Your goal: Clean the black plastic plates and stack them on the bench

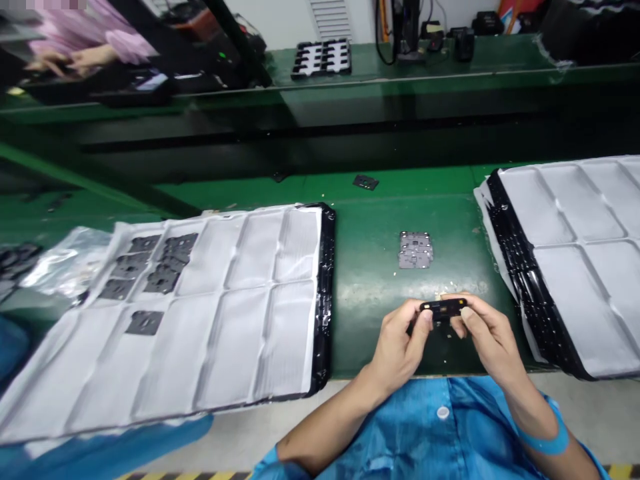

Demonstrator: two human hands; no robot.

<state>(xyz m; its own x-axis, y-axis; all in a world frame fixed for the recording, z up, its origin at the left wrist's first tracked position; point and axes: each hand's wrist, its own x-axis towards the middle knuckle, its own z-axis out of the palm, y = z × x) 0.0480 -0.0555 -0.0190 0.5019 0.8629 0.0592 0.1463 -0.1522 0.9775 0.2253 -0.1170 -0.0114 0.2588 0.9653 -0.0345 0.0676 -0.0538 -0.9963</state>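
Observation:
A small flat black part (443,309) is pinched between both my hands just above the near edge of the green bench (370,287). My left hand (400,343) grips its left end with thumb and fingers closed. My right hand (483,330) grips its right end the same way. A little beyond my hands lies a small stack of grey flat parts (415,250) on the bench. To the left, a wide white tray (215,333) with a black rim holds several dark flat parts (163,270) in its far left pockets.
A second white tray stack (575,260) with black rims sits at the right. A single dark part (365,182) lies further back on the bench. A black tray (323,58) rests on the far bench. Another person's hands (75,60) work at the upper left.

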